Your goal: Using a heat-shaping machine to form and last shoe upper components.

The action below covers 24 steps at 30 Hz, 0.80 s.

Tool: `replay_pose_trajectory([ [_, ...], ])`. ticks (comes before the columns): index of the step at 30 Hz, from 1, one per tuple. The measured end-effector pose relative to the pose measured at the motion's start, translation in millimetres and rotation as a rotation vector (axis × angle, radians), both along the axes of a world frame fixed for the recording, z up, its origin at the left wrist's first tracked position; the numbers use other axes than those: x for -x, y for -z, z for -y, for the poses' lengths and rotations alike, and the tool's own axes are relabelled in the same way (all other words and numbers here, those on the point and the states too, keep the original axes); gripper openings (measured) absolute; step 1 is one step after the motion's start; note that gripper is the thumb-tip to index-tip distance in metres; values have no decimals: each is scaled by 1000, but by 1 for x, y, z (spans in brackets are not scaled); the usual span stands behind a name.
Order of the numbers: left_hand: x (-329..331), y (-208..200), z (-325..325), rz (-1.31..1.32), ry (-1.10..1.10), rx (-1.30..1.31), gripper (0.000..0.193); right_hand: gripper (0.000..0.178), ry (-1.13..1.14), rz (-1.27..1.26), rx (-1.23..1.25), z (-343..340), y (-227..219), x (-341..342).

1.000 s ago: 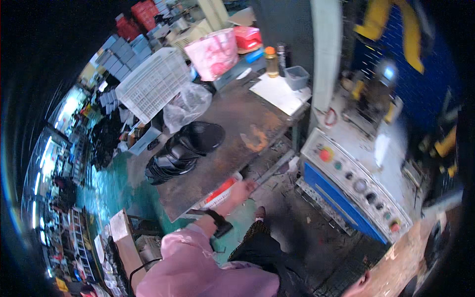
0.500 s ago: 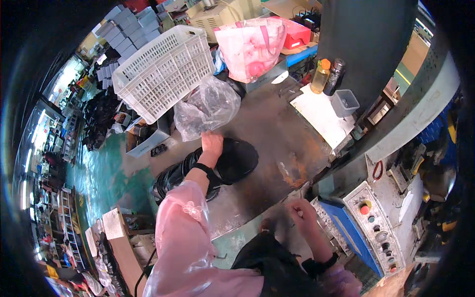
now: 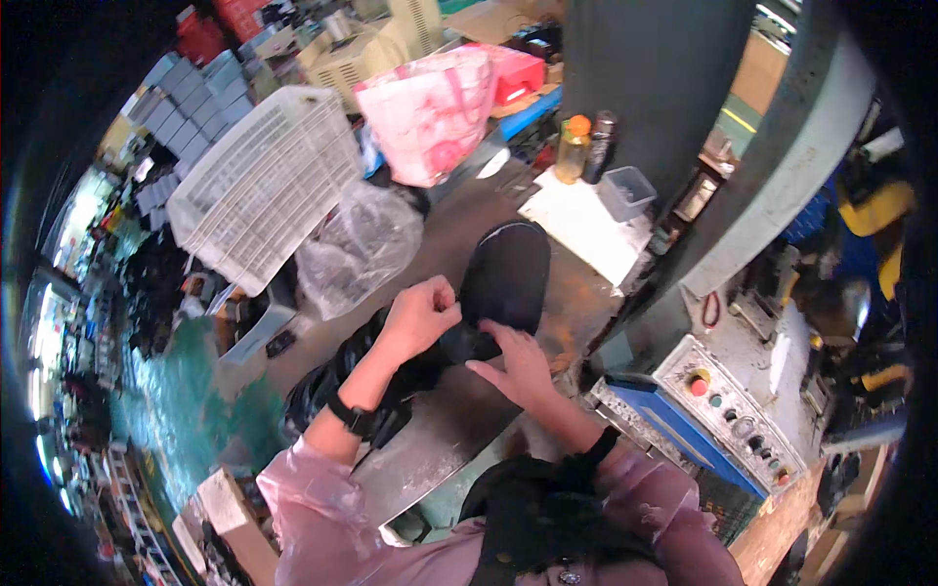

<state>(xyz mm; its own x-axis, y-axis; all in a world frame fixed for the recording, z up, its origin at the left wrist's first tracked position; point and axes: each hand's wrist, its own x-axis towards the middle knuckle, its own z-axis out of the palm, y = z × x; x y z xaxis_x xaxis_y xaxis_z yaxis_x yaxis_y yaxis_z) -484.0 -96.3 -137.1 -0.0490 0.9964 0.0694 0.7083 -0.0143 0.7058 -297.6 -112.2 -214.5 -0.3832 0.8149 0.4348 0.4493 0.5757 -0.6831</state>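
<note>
A black piece with a rounded end (image 3: pixel 506 278) lies across the metal worktable. Its exact kind cannot be told. More black, shiny, wrinkled material (image 3: pixel 337 376) is heaped to its left, partly under my left forearm. My left hand (image 3: pixel 420 317) is closed at the piece's left edge, its fingers curled and thumb bent in; whatever is between them is hidden. At the near edge of the piece, my right hand (image 3: pixel 518 366) has its fingers stretched out, fingertips touching the black surface and thumb apart.
Beyond my left hand are a clear plastic bag (image 3: pixel 362 249) and a white crate (image 3: pixel 264 186). A pink bag (image 3: pixel 430 112) stands farther back. Bottles (image 3: pixel 573 151) and a clear tub (image 3: pixel 625 192) sit on a white board (image 3: pixel 581 230). A button panel (image 3: pixel 728 415) stands at right.
My right hand has come up from beside the button panel to the black piece. My left hand has moved toward me along it. The rounded end now points farther away, and the view has shifted.
</note>
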Motion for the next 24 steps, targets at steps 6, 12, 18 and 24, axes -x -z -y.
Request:
replay_pose_trajectory([
  [6, -94, -20, 11, -200, 491, -503, 35, 30, -135, 144, 75, 15, -51, -114],
  [12, -220, -9, 18, -121, 1543, 268, 39, 37, -293, 236, 393, 87, -94, -236],
  [18, -343, 5, 45, -110, 1731, 119, 35, 45, -138, 310, 637, 140, -76, -355],
  [24, -405, -27, 38, -120, 1418, 115, 28, 43, 317, 530, 200, 140, -91, -418],
])
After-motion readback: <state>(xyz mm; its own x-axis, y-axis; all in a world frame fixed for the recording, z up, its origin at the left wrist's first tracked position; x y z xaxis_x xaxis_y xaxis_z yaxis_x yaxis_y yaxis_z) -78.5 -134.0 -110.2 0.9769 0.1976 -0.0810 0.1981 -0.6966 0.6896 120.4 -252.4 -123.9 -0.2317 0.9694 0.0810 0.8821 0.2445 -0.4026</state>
